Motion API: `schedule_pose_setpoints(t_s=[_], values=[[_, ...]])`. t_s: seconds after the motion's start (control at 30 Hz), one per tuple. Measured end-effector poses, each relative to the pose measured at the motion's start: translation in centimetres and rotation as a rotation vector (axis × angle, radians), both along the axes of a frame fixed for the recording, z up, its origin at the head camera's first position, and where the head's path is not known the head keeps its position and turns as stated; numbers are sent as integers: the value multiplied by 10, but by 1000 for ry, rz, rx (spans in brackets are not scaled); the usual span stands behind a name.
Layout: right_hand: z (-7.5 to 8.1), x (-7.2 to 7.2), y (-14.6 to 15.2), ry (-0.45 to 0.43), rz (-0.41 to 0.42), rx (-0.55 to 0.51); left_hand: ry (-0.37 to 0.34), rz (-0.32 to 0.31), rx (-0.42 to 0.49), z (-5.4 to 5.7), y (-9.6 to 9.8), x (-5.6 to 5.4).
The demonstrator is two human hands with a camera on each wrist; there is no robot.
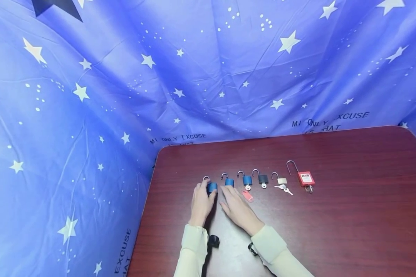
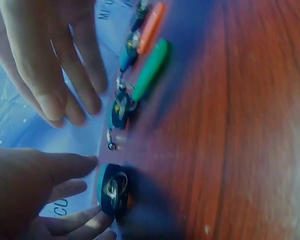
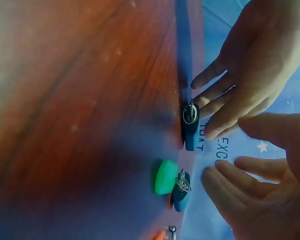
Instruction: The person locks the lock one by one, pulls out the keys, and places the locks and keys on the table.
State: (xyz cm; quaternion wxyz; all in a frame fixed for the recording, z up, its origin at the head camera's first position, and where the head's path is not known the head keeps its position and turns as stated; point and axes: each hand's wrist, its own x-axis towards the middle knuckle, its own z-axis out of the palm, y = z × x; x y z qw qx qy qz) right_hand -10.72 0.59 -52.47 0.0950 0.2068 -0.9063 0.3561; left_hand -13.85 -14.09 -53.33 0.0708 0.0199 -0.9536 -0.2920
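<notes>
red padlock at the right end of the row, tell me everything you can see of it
The red padlock lies on the brown table. Its blocky body looks like plastic, with a white label whose print is too small to read. The long silvery shackle, metal by its look, is open, its free end out of the body. At the opposite end is a metal ring, perhaps with keys.

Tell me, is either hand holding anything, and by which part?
The left hand straddles the boxy body of the leftmost blue, metal-shackled padlock, but whether it grips it cannot be told. The right hand holds nothing.
</notes>
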Motion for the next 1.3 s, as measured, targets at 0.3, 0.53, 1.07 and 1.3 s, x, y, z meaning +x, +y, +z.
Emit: schedule_pose_setpoints(t_s=[0.3, 0.53, 1.07, 1.3], values=[[-1, -3, -2, -152, 27, -69, -37, 87, 13, -2, 11, -1], [-4, -2, -1, -254, 38, -94, -26, 104, -19, -4, 14, 2], [0, -8, -14, -436, 96, -236, -61, 265, 311, 0, -1, 27], [3, -7, -13, -521, 8, -493, 9, 280, 403, 10, 7, 42]])
